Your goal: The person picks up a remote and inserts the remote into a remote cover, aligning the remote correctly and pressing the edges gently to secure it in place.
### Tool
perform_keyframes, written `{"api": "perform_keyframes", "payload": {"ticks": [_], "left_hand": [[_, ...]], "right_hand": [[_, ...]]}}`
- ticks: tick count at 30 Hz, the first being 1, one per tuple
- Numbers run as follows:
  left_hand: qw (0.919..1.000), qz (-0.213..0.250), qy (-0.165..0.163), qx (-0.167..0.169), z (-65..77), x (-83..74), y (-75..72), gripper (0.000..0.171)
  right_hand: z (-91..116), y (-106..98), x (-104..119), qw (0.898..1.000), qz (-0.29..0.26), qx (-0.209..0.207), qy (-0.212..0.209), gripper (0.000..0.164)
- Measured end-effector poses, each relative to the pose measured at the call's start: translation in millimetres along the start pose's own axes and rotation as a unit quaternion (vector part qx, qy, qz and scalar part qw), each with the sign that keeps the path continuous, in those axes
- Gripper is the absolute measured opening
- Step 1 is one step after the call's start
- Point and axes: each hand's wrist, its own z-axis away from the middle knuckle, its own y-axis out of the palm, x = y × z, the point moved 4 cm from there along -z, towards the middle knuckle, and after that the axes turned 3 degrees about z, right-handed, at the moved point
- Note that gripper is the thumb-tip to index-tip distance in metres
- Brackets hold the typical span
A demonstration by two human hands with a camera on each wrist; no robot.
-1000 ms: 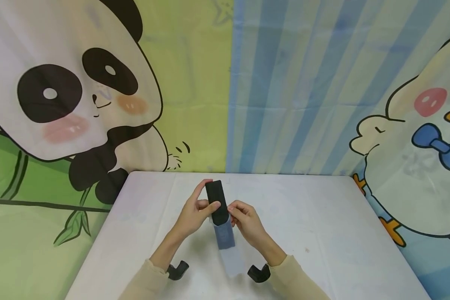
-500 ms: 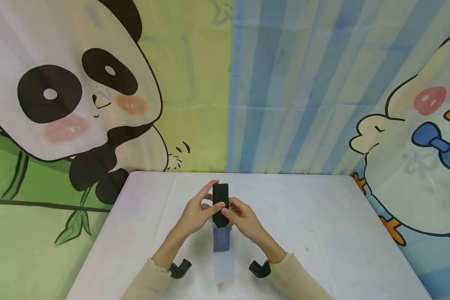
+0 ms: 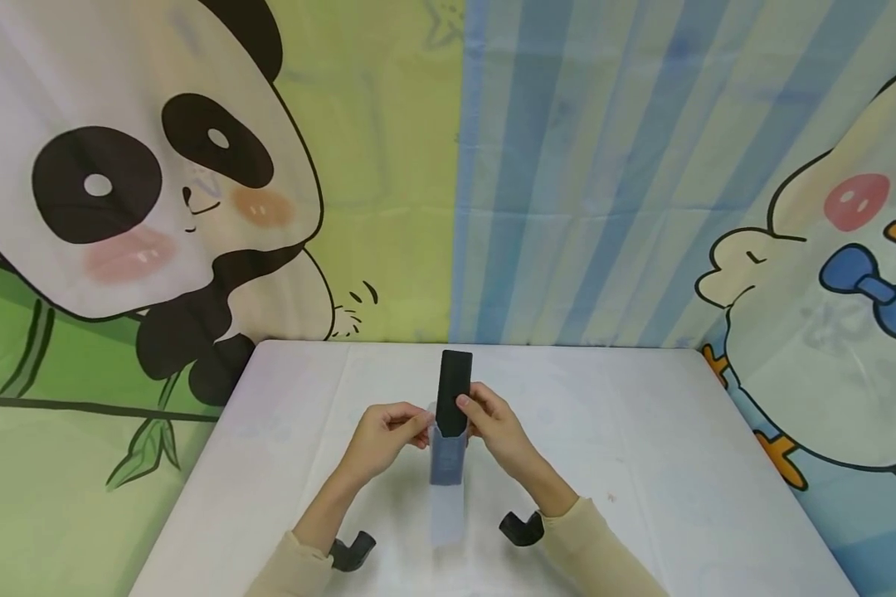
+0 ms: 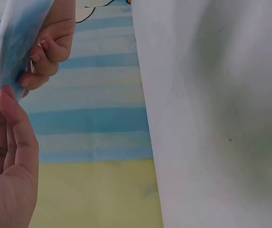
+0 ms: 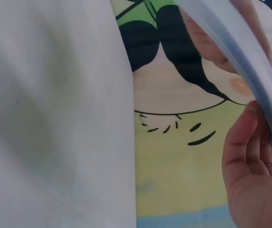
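A long black bar-shaped object (image 3: pixel 455 385) stands partly inside a frosted plastic sleeve (image 3: pixel 447 510), above the middle of the table. Its upper part is bare; the lower part shows blue-grey through the plastic. My right hand (image 3: pixel 499 431) grips the bar at the sleeve's mouth, thumb on its front and fingers behind. On the other side, my left hand (image 3: pixel 381 438) pinches the sleeve's edge between thumb and fingers. In the left wrist view the sleeve (image 4: pixel 14 52) rises from the left fingertips. The sleeve (image 5: pixel 245 52) hides part of the left hand in the right wrist view.
A white table (image 3: pixel 605 464) lies beneath both hands. Behind it hangs a cloth backdrop (image 3: pixel 567 166) with a printed panda and a bird. Black curved pieces (image 3: pixel 353 553) sit at the wrists by the beige sleeve cuffs.
The left hand has let go of the black bar and pinches the plastic sleeve's edge. The right hand has moved from the sleeve's edge onto the bar. Bar and sleeve have shifted slightly right and up.
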Motion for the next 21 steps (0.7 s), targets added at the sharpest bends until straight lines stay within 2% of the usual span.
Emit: {"api": "perform_keyframes", "payload": {"ticks": [4,8,12,16,21], "left_hand": [[0.9986,-0.013,0.035,-0.038,-2.0,-8.8,2.2,0.017],[0.9975,-0.026,0.037,-0.054,-5.3,-14.5,3.5,0.018],[0.9977,-0.011,0.029,-0.060,-8.6,-16.0,3.9,0.020],[0.9991,0.006,0.008,-0.042,-11.3,-13.5,4.9,0.023],[0.9975,-0.042,-0.057,0.004,-9.8,-6.9,3.3,0.038]], "right_hand": [[0,1,6,0.999,0.026,0.038,-0.017,0.025],[0,0,12,0.997,0.041,0.062,-0.019,0.023],[3,0,15,0.996,0.031,0.076,-0.016,0.025],[6,-1,14,0.997,0.025,0.071,-0.015,0.026],[9,-2,11,0.998,0.044,0.045,-0.018,0.022]]}}
